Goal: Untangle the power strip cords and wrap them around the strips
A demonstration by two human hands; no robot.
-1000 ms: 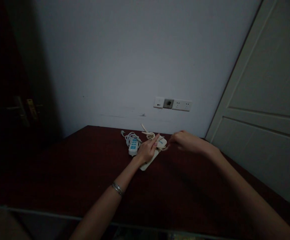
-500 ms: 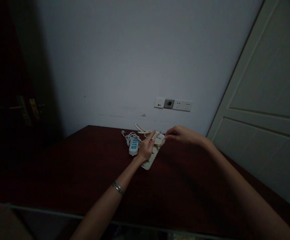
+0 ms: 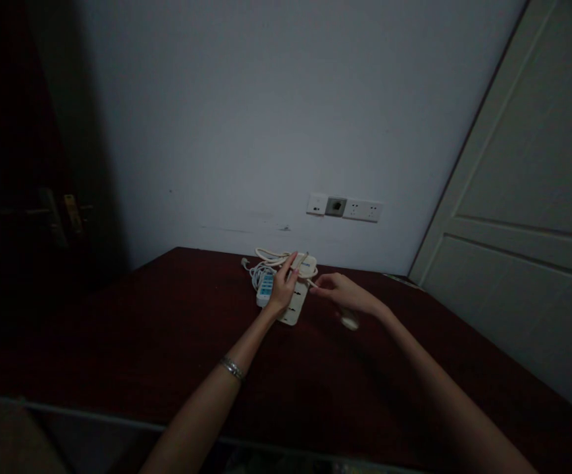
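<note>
A long cream power strip lies on the table beneath my left hand. That hand is closed around part of its cream cord, close to the strip's far end; exactly how the fingers grip is partly hidden. My right hand pinches a stretch of the same cord just right of the strip. Below the right hand hangs a blurred pale piece, which looks like the cord's plug. Left of the cream strip is a smaller white power strip with blue sockets, its bundled cord beside it, partly covered by my left hand.
The dark red tabletop meets a pale wall at the back. Wall sockets sit above the table. A light panelled door borders the right side, and a dark door with a handle stands at the left.
My right hand has moved left and toward me, now pulling cord across the strip. The pale plug-like piece now hangs below it. My left hand has shifted slightly left.
</note>
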